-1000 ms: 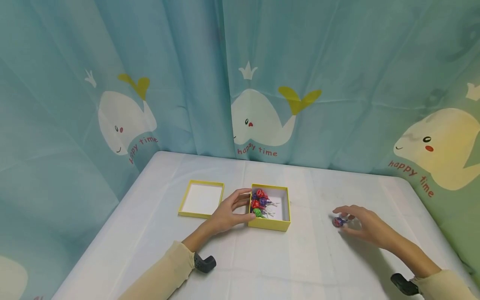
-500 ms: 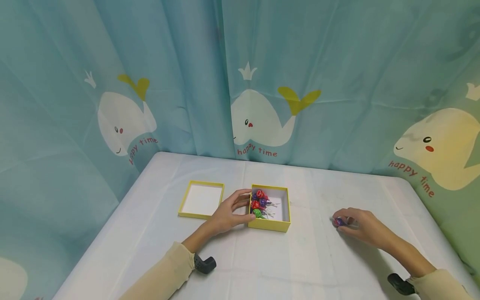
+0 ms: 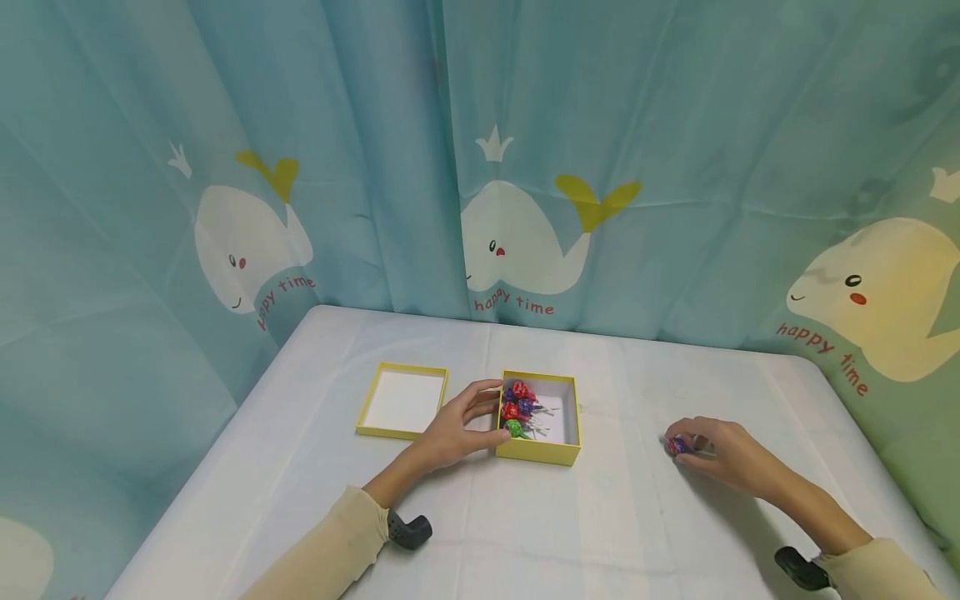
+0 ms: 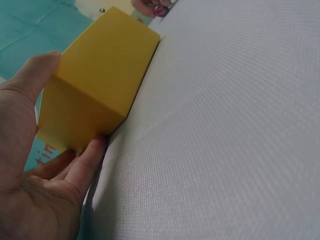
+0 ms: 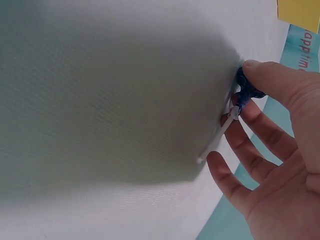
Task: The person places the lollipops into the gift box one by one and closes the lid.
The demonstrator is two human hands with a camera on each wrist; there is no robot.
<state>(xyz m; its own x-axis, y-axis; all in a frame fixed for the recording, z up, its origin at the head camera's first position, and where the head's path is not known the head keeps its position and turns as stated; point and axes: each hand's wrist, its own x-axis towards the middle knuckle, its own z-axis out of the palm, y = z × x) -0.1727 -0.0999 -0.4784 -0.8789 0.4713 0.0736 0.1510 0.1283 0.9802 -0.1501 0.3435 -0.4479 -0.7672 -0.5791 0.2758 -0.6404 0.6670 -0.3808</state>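
Note:
An open yellow box sits mid-table, with several wrapped lollipops in red, purple and green along its left side. My left hand holds the box at its left side. The left wrist view shows the thumb at an upper corner of the box and the fingers low on its wall. Off to the right, my right hand pinches a single lollipop at its head. In the right wrist view this lollipop has a dark blue wrapper, and its white stick points away toward the little finger.
Left of the box lies its yellow-rimmed lid, white inside facing up. A white cloth covers the table. Behind it hangs a blue curtain printed with whales.
My right thumb and fingers have closed in on the lone lollipop, which remains in about the same spot. The left hand and the box have stayed put.

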